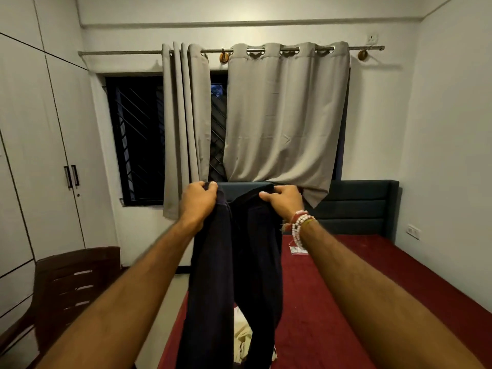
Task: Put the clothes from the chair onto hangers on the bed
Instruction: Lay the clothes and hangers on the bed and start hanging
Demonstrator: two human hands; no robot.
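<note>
The dark navy cloth garment [213, 275] hangs in the air over the left edge of the maroon-sheeted bed [346, 302], its 2 long lengths dangling. Its top edge is bunched under curled fingers. The left hand [198, 202] grips 1 top corner and the right hand [285, 202] grips the other. A brown plastic chair [74, 283] stands near the bed's left edge.

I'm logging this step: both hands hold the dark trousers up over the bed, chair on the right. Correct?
No. The head view shows the chair on the left. The left hand and right hand do hold the trousers up over the bed.
</note>
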